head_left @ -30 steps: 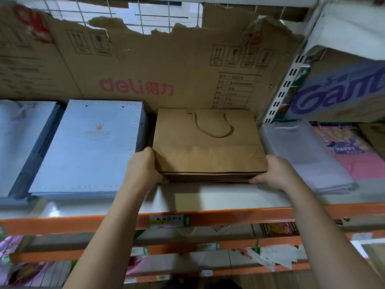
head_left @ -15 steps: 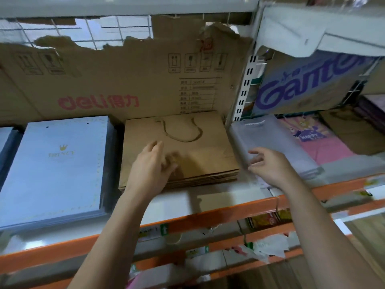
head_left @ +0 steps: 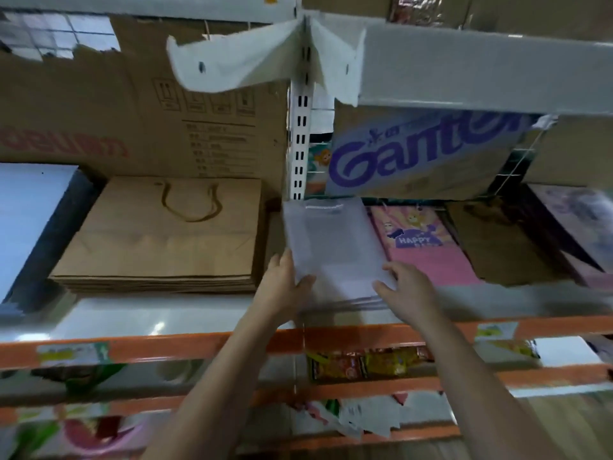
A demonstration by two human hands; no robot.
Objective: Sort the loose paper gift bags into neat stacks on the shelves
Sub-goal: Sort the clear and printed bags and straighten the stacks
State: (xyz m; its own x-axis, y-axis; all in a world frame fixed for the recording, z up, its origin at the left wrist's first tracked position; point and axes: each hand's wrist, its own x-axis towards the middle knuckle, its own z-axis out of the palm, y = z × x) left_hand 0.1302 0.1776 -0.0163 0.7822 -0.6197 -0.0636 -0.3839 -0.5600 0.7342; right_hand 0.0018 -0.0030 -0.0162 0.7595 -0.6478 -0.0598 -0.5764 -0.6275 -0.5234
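Left hand [head_left: 282, 287] grips pale bag stack [head_left: 331, 237], centre frame; right hand [head_left: 409, 292] lies flat on top. Brown bags [head_left: 159, 240] just left, pink bags [head_left: 421, 250] right.

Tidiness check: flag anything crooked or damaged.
The pale bag stack lies skewed, its near end angled right, unlike the square brown bag stack; left hand and right hand touch its near corners. The cardboard backing has a torn top edge.
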